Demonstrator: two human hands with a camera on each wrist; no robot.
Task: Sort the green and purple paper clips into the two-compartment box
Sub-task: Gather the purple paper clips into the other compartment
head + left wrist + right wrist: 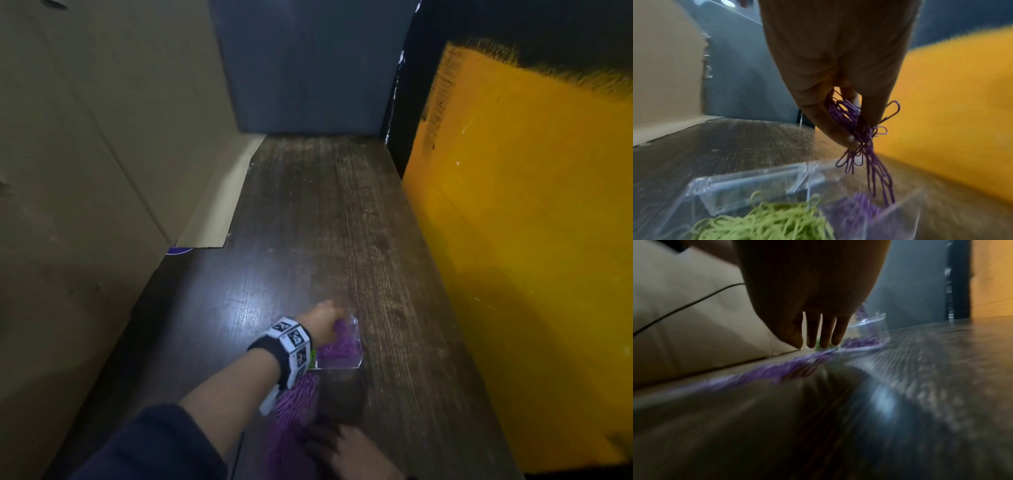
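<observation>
A clear two-compartment box (356, 346) (756, 177) (879, 327) stands on the dark wooden table. Green clips (764, 225) fill its left compartment and purple clips (859, 209) lie in its right one. My left hand (323, 317) (857, 129) hangs above the right compartment and pinches a dangling bunch of purple clips (865, 146). A loose pile of purple clips (291, 407) (777, 369) lies on the table in front of the box. My right hand (346, 448) (818, 337) hovers over this pile with straight fingers pointing down and holds nothing.
A large cardboard box (85, 154) walls the left side and a yellow panel (531, 240) walls the right. A dark blue board (308, 65) closes the back. The wooden table (325, 222) stretches bare beyond the clear box.
</observation>
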